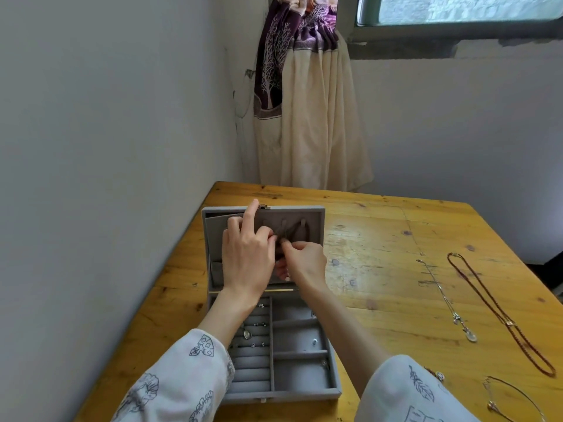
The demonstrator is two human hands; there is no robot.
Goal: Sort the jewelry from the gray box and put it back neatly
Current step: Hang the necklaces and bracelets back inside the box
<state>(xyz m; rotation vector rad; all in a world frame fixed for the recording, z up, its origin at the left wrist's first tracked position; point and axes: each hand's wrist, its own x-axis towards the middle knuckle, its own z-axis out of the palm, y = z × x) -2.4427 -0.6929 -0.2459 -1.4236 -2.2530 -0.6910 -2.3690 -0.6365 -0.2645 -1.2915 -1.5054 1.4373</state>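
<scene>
I can read no text, label, brand, number or sign anywhere in my view. The sleeves (195, 376) carry only line drawings, and the curtain (283, 56) shows a tree pattern with no lettering. The gray box (332, 388) has a small metal clasp with no mark that I can read.

Wood table (380, 239), cream/purple curtain (307, 117) in corner, window (457, 10) top right.
</scene>
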